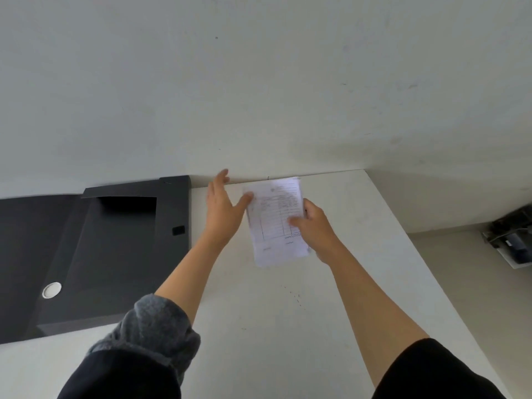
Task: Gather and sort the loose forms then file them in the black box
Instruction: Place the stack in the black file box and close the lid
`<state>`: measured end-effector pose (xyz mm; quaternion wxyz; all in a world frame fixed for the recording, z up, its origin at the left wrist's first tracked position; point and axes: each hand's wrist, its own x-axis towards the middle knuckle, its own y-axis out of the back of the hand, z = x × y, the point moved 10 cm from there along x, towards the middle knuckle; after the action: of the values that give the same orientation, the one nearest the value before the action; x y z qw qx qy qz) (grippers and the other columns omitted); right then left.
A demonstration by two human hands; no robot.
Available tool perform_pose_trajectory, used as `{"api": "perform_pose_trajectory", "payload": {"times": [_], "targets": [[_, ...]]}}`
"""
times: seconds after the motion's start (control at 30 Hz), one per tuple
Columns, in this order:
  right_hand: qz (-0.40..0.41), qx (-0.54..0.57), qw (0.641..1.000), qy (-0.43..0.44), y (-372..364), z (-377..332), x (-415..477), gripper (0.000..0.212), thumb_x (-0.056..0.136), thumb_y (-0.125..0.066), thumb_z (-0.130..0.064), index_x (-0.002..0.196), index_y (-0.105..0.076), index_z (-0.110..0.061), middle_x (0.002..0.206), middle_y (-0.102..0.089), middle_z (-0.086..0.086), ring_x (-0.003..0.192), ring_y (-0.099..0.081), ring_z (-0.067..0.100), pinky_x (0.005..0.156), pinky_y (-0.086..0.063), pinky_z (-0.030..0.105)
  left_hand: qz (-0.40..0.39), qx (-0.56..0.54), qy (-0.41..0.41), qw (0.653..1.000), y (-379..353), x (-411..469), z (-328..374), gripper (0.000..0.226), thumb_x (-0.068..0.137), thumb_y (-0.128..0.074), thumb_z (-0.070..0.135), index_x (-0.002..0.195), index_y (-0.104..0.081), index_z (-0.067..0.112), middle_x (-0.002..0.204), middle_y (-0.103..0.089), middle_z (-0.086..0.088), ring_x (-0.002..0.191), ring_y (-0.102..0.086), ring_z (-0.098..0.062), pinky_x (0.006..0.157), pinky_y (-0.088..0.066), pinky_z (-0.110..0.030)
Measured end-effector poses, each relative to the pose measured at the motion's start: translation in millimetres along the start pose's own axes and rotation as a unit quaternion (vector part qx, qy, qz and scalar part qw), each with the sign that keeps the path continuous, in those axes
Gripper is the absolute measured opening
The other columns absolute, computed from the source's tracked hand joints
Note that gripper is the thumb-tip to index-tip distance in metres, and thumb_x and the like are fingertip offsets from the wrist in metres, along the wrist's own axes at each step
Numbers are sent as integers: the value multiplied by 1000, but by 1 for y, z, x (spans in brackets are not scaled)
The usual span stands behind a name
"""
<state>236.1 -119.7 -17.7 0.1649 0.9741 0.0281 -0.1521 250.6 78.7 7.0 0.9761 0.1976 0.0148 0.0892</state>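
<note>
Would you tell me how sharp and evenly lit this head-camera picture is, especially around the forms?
Head view: light is soft and even, no glare; print on the forms, gripped by the right hand, is too blurred to read; the wide lens tilts the back edge of the table; the recess of the black box is dark and featureless.

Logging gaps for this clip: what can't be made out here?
Head view:
forms: print blurred, unreadable; sheet count unclear.
right hand: most fingers hidden behind the forms.
black box: left part cut off by the frame edge.
dark device: cut off at right, blurred, unidentifiable.
</note>
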Motion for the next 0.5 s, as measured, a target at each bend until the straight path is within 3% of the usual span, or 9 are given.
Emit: {"api": "perform_pose_trajectory", "payload": {"times": [0.07, 0.13, 0.27, 0.4, 0.5], "targets": [[6, 66, 998, -19, -1, 6, -4, 32, 88, -48, 1, 115, -57, -15, 110, -66, 3, 101, -63, 21, 80, -52, 29, -42, -82, 102, 990, -14, -16, -21, 70, 91, -58, 36, 147, -19, 20, 142, -37, 3, 120, -46, -16, 98, -38, -33], [15, 79, 997, -18, -3, 7, -7, 35, 89, -46, 0, 117, -56, -17, 112, -65, 2, 102, -62, 20, 81, -51, 29, -88, -129, 140, 978, -32, -35, -31, 61, 94, -53, 33, 145, -23, 21, 133, -45, 4, 108, -53, -15, 88, -42, -30], [11, 56, 998, -5, -12, 5, -16, 32, 91, -41, -3, 116, -53, -18, 110, -62, 1, 97, -58, 16, 75, -47, 26, -51, -105, 113, 987, -30, -51, -34, 20, 98, -40, 13, 117, -46, 16, 111, -59, -1, 98, -57, -20, 73, -49, -23], [0, 32, 999, 25, -26, 6, -27, 32, 95, -36, -5, 123, -46, -18, 111, -57, 3, 97, -54, 16, 74, -44, 22, -6, -45, 75, 996, -21, -61, -29, 12, 98, -34, 6, 104, -42, 12, 99, -56, -1, 86, -55, -19, 63, -45, -21], [-14, 18, 999, 31, -40, 20, -36, 35, 97, -34, -3, 130, -37, -15, 111, -53, 4, 102, -54, 22, 82, -48, 30, -20, -25, 79, 996, -29, -75, -39, 13, 98, -31, 5, 106, -34, 15, 102, -55, -6, 82, -54, -17, 59, -45, -19]]}}
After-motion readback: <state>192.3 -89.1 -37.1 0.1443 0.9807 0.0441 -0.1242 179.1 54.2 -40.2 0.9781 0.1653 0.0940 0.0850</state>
